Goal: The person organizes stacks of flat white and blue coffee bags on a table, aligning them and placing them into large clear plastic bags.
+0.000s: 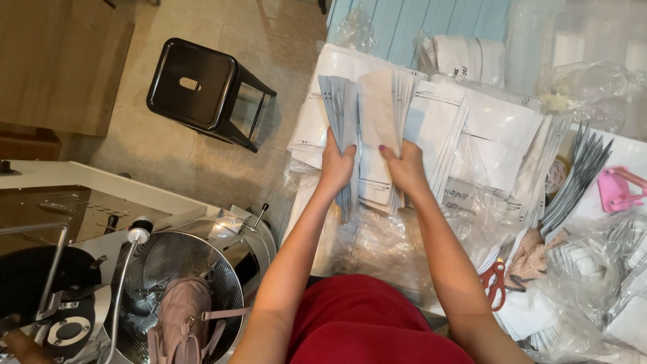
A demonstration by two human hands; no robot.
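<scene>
My left hand (335, 164) grips a thin stack of grey-edged flat pouches (342, 108), fanned upward. My right hand (406, 167) holds a thicker stack of white flat pouches (381, 114) right beside it, the two stacks almost touching. Both hands are raised above a table covered with more piles of white pouches (495, 131) and clear plastic wrapping (384, 243). My forearms reach in from the bottom of the view over a red garment.
A black metal stool (195, 84) stands on the tiled floor at left. A steel machine with a perforated round drum (182, 269) holds a pink handbag (178, 317). Red-handled scissors (494, 280), a pink tape dispenser (617, 189) and grey pouch stacks (579, 175) lie at right.
</scene>
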